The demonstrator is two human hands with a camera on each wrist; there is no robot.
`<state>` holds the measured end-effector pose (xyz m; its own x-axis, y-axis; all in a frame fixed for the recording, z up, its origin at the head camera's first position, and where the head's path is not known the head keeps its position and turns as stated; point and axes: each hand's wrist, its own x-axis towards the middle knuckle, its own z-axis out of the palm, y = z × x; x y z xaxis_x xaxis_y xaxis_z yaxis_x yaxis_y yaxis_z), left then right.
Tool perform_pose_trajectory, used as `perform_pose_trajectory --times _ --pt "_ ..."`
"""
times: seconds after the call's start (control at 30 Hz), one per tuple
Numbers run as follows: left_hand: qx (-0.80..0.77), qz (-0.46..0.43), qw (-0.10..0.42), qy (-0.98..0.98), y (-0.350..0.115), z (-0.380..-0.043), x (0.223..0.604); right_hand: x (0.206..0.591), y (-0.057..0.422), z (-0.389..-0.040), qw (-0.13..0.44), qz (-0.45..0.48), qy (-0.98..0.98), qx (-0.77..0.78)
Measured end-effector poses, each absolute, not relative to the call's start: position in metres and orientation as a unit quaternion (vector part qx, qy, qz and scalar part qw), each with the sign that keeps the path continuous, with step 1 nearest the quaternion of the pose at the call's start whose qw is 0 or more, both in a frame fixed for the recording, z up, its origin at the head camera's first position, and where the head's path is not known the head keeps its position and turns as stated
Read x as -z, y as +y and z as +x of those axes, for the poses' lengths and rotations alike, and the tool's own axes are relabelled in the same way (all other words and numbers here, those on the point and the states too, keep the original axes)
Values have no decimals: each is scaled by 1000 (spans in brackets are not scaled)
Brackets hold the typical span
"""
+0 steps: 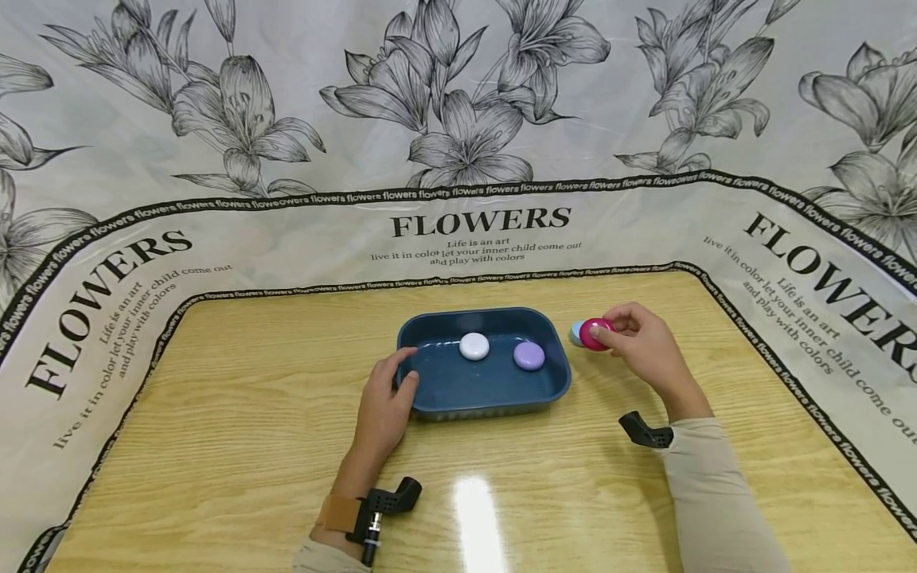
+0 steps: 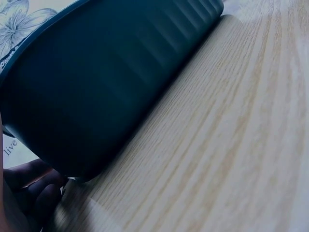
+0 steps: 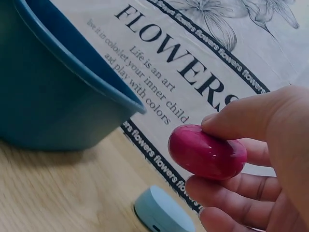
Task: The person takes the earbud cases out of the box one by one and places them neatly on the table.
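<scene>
Pale wood-grain tabletop [image 1: 236,414] fills the lower part of the head view and meets a white cloth [image 1: 487,282] printed with grey lilies and the word FLOWERS. Thumb and fingers of the right hand [image 1: 648,346] pinch a glossy magenta disc [image 3: 198,154], thick and round-edged, held up off the wood beside the right end of a dark blue rectangular bin [image 1: 458,390]. Fingers of the left hand [image 1: 383,406] grip that bin at its left end: forefinger and thumb reach the rim, and the left wrist view shows other fingers bent close to the bottom corner outside. Close to the magenta disc, and partly hidden by it in the head view, a light blue disc [image 3: 166,210] rests on the tabletop, apart from the bin. Inside the bin, a white disc [image 1: 474,346] lies toward the back wall, near the middle, and a lavender disc [image 1: 529,356] sits to its right, toward the right wall, the two apart. Farther out, beige sleeves [image 1: 716,485] cover both forearms, and a black bracket [image 1: 392,499] is fastened at the left wrist with a brown strap [image 1: 340,513]
</scene>
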<state>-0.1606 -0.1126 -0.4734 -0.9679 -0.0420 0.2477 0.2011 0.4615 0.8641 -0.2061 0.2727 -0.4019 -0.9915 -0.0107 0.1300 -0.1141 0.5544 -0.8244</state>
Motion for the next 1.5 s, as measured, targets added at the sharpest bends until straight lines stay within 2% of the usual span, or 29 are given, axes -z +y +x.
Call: perform_pose_trajectory --times 0.57,1.5 --pt "524 -46 115 -843 -113 -160 474 410 292 -208 -3 31 -901 -433" --pt "529 -49 112 -840 -113 -158 470 422 297 -213 -33 56 -936 -346"
